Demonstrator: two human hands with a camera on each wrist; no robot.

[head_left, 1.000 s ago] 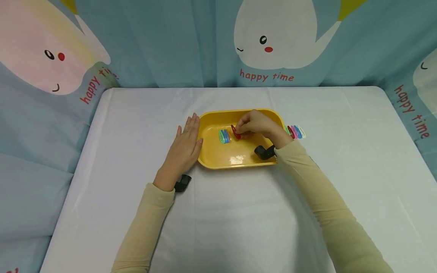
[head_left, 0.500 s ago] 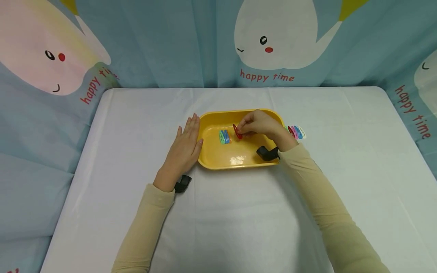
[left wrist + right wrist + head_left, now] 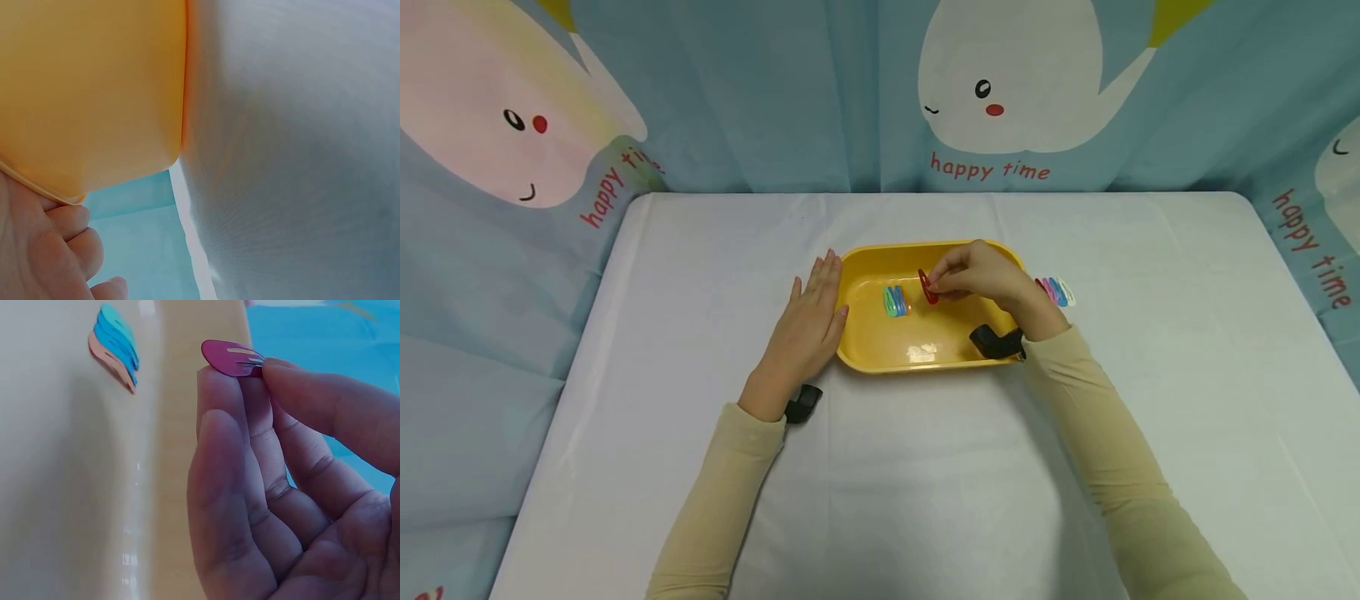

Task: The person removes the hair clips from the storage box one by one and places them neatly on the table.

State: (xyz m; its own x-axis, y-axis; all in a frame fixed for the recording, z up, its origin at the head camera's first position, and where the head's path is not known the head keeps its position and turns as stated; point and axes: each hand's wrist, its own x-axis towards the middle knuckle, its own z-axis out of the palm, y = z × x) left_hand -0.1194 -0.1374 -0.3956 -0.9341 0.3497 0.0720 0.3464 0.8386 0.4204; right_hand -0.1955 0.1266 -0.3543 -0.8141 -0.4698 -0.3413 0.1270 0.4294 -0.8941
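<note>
- On my head feed, a light blue fabric curtain printed with pale whales and red "happy time" lettering runs behind everything.
- In front of it stands a broad table with rounded far corners, covered in smooth white cloth.
- Two forearms in beige long sleeves reach in from the bottom edge.
- Between the hands sits a shallow, glossy yellow tray, rectangular with rounded corners.
- The left hand lies with fingers extended along the tray's left end, touching its rim and grasping nothing; my left wrist feed shows the fingers beside that rim.
- The right hand is over the right half of the tray, thumb and fingertips pinching a clip.
- A small black device shows at the right wrist, in front of the tray.
- On the cloth just beyond the tray's right end is a row of red, pink, blue and whitish clips, partly hidden by the arm.
- Inside the tray, green, blue and orange clips lie side by side.
- Smallest is the pinched red teardrop-shaped hair clip, slotted and shiny, tilted, just right of that group.
</note>
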